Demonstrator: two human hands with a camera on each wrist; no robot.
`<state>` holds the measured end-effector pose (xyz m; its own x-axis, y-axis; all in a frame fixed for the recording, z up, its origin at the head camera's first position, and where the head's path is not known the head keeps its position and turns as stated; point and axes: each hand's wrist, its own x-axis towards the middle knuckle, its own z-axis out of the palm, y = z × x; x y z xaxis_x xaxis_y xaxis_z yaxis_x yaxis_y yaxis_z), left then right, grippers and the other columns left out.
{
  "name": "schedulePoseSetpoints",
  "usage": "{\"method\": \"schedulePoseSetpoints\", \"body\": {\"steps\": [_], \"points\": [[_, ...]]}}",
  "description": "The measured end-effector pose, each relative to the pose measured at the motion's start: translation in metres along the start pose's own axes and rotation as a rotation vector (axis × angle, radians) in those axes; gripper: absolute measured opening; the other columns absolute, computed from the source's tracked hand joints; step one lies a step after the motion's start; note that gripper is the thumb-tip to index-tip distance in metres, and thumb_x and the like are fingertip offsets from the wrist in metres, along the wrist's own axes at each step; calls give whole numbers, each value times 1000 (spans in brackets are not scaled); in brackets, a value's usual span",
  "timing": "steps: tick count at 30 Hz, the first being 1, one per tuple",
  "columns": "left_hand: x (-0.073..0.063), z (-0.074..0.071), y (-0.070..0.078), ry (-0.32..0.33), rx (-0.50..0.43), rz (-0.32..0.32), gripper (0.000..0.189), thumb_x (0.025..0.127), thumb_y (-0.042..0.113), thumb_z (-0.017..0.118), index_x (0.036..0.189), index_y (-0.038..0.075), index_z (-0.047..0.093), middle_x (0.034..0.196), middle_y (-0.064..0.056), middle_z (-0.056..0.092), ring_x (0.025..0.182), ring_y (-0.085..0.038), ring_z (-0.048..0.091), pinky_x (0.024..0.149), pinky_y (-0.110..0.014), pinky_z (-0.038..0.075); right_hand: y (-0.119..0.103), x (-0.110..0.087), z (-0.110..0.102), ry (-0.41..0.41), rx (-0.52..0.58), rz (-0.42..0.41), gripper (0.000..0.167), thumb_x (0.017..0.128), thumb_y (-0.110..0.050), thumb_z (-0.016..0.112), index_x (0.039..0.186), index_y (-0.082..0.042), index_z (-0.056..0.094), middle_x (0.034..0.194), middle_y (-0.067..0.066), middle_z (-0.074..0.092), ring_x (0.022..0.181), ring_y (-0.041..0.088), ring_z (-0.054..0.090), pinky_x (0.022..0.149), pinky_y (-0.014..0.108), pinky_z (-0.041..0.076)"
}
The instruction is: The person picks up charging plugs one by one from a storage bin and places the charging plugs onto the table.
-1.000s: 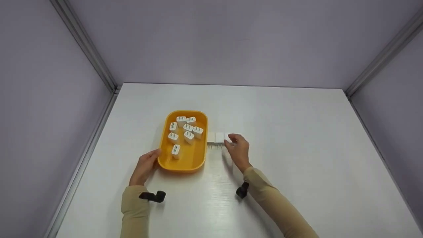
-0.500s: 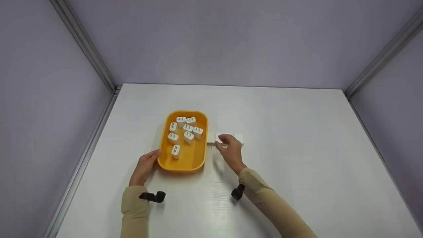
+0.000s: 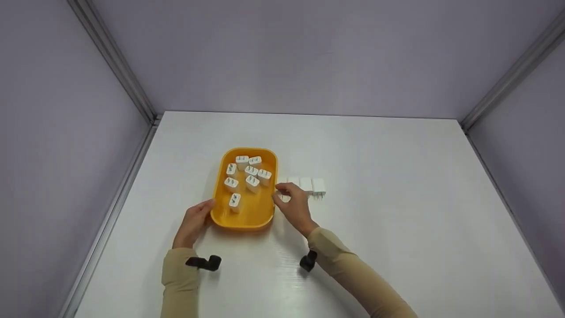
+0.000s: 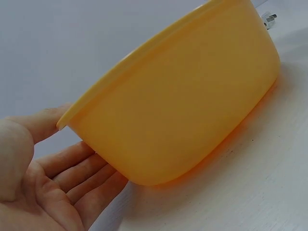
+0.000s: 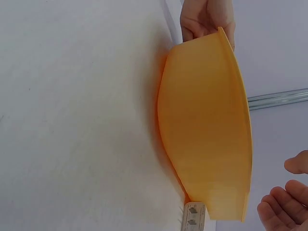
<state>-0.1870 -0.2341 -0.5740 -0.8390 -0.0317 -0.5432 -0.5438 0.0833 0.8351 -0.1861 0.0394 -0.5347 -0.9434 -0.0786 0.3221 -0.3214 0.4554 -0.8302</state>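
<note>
My left hand [image 3: 193,223] holds the yellow tray [image 3: 256,210] at its near left corner. In the left wrist view the thumb lies at the rim and the fingers [image 4: 79,173] rest against the outer wall. Inside the tray stand several white plug adapters [image 3: 235,201], prongs up. Just right of the tray lies a row of white plug adapters [image 3: 318,185], prongs toward me. My right hand [image 3: 295,207] is over this row's left end, close to the tray's right rim, partly hiding the row. Its fingers [image 5: 284,204] are loosely bent, apart from the thumb, and hold nothing.
The white table [image 3: 397,198] carries the tray and the row. Grey panels [image 3: 309,57] with metal corner posts [image 3: 112,57] stand behind and at both sides. A black wrist camera [image 3: 307,261] hangs under the right sleeve, another black camera [image 3: 214,263] beside the left.
My right hand has moved left along the row of plug adapters to the tray's right edge, uncovering the row's right end. The left hand and tray have stayed put.
</note>
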Motion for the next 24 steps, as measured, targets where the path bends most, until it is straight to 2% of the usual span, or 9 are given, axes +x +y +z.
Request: {"method": "schedulePoseSetpoints", "body": {"steps": [5,10,13,17,24], "points": [[-1,0,1,2,0,-19,62,99,48,46,149,12,37,154,-7,41,134,-19,44,117,-38,37,-7,-2,6,-21,-3,-39,21,85,-5,69,104,3,67,103,20,69,97,32,68,88,36,58],[-3,0,1,13,24,3,61,99,47,46,148,12,38,152,-9,44,119,-16,49,111,-33,43,-14,-3,14,-56,16,-99,21,84,-4,70,103,4,66,103,22,70,95,36,68,86,37,59],[-3,1,1,11,34,14,60,100,46,45,148,11,38,153,-9,43,119,-18,48,112,-33,43,-18,-4,20,-92,-1,-121,23,84,-5,71,105,4,66,104,20,70,94,34,67,86,36,59],[-2,1,2,7,29,-9,63,99,48,46,149,12,37,155,-8,39,134,-21,44,118,-39,36,-23,-5,27,-162,-15,-97,27,85,-7,71,109,4,65,108,22,69,98,36,66,89,41,58],[-2,1,1,14,31,-27,64,97,50,47,148,13,38,156,-6,39,139,-23,42,119,-39,33,-28,-4,34,-321,-55,25,38,87,-12,70,120,5,62,120,21,67,110,36,64,94,44,56]]}}
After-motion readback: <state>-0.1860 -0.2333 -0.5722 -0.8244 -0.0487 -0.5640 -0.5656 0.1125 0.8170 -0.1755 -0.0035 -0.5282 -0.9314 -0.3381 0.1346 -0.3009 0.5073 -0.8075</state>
